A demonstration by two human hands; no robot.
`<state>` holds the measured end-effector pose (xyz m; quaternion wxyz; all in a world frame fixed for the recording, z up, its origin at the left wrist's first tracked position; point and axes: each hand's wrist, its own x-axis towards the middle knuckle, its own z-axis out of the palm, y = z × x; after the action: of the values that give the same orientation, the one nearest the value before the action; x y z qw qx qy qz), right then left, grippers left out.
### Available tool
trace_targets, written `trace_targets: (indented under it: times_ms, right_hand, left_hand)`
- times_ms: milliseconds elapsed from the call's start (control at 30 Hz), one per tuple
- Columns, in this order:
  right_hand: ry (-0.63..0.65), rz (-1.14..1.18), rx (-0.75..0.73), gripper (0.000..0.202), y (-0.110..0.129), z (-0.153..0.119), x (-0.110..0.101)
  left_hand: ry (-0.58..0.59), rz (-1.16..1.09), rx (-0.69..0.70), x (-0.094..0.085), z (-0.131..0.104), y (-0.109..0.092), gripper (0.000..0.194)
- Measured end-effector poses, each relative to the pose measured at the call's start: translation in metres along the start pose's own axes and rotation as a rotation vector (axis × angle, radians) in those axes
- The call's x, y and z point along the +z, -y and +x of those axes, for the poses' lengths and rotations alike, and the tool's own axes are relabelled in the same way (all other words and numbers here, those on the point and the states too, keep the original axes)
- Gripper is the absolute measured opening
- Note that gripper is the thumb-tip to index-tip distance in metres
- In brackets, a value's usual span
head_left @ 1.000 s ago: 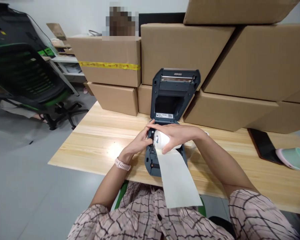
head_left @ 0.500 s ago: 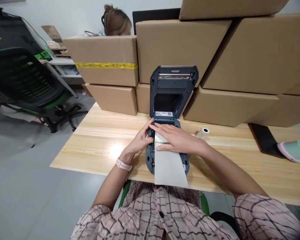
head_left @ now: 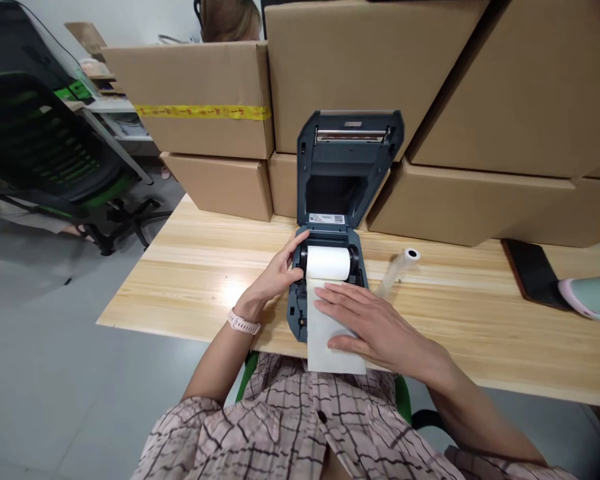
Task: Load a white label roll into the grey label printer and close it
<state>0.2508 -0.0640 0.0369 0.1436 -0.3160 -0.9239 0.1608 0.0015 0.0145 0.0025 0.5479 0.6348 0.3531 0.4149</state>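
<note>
A dark grey label printer (head_left: 294, 321) lies with its lid (head_left: 333, 167) raised. Inside sits a roll of white labels (head_left: 329, 262) between two black holders. From the roll a white label strip (head_left: 325, 353) runs toward me, past the printer's front and over the table edge. My left hand (head_left: 277, 270) grips the printer's left side beside the roll, thumb and index finger apart at the rim. Flat on the strip, just below the roll, lies my right hand (head_left: 367, 323), its fingers stretched out and pointing left. It covers the printer's right front part.
To the printer's right a small white roll with a trailing clear strip (head_left: 395, 270) lies on the wooden table (head_left: 180, 280). Further right are a black phone (head_left: 533, 273) and a mint-green cup (head_left: 593, 297). Cardboard boxes (head_left: 370, 73) are stacked behind; a person's head (head_left: 230, 20) shows above them.
My right hand has slid down along the label strip toward me, uncovering the roll. The left hand stays at the printer's left side. The view has tilted down slightly.
</note>
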Motion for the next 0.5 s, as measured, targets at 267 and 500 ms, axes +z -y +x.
trace_targets:
  times_ms: [267, 500]
  right_hand:
    - [-0.094, -0.171, -0.020, 0.090, 0.023, -0.009, 0.021]
    - [-0.033, -0.086, -0.005, 0.084, 0.029, -0.026, 0.016]
  left_hand:
    - [-0.054, 0.164, -0.057, 0.010, 0.000, -0.003, 0.093]
    - [-0.011, 0.240, -0.071, 0.008, 0.000, -0.004, 0.105]
